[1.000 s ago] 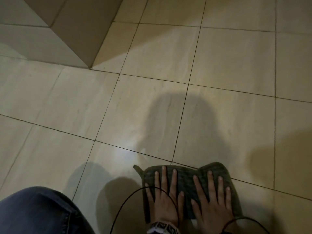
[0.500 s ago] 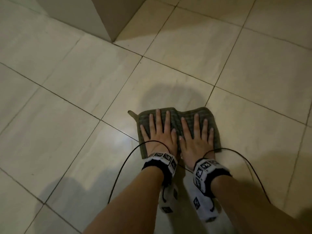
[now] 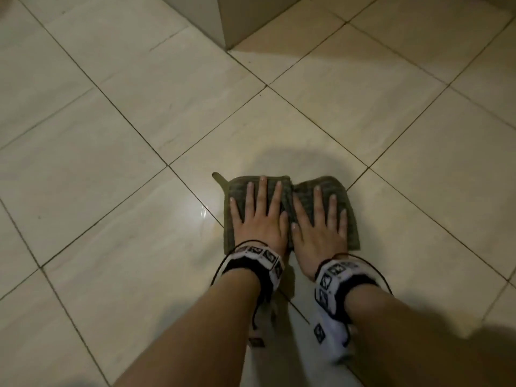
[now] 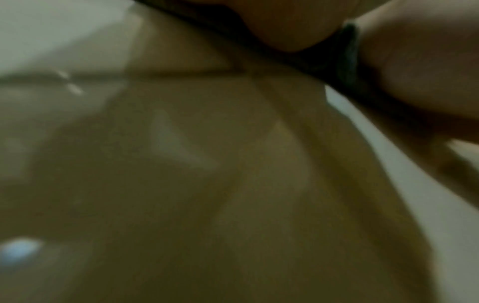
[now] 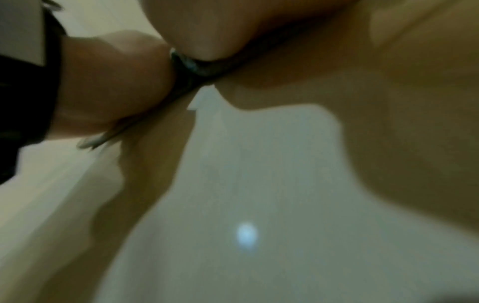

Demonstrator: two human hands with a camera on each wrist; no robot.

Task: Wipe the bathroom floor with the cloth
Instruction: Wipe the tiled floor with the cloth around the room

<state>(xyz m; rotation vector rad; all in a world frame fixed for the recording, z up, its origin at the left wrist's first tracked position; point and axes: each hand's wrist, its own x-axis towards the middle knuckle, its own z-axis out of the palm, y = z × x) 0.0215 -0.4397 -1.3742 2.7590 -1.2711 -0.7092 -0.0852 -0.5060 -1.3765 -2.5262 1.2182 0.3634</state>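
Observation:
A dark grey-green ribbed cloth (image 3: 344,202) lies flat on the beige tiled floor (image 3: 139,233), bunched slightly in a ridge down its middle. My left hand (image 3: 258,219) presses flat on the cloth's left half, fingers straight and spread. Beside it my right hand (image 3: 318,227) presses flat on the right half, thumbs nearly touching. A small loop tab (image 3: 217,177) sticks out from the cloth's far left corner. Both wrist views are blurred; the left wrist view shows a dark strip of cloth (image 4: 348,59) under the palm, and the right wrist view shows the cloth (image 5: 191,67) edge too.
A tiled wall corner or plinth (image 3: 237,20) stands at the top centre, just beyond the cloth. Black cables (image 3: 220,272) loop from the wrist bands over the floor. Glossy tiles with dark grout lines extend on all sides.
Both hands have pushed the cloth forward across the floor, away from my body, and the arms are now stretched out. The cloth has bunched up in the middle between the hands.

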